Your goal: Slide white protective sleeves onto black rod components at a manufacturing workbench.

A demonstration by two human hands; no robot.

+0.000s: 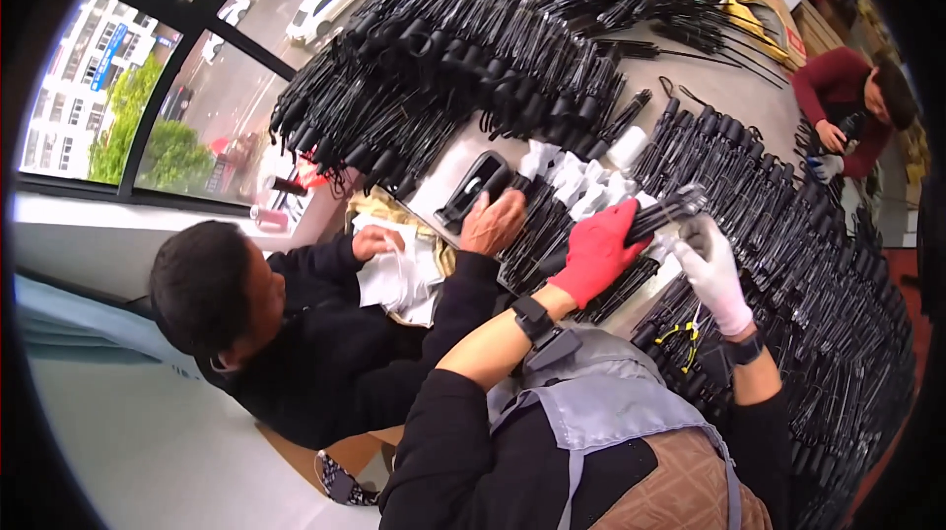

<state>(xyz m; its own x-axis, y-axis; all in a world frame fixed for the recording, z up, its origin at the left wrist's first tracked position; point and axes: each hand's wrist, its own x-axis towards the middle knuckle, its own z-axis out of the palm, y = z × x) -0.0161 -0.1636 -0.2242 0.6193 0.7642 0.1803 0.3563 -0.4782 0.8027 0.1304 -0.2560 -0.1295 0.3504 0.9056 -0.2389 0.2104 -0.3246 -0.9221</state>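
Bundle (662, 213) of black rods lies above the table (724, 87), long axis slanting up to the right, its lower end clenched in the red-gloved left hand (595, 252) and, it seems (blurred), pinched underneath by the white-gloved right hand (711, 272).

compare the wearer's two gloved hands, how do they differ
The left hand wears a red glove; the right hand wears a white one. The left hand grips the black tool bundle around its middle; the right hand sits at its end, fingers curled. Both are gloved, with a dark band at the wrist.
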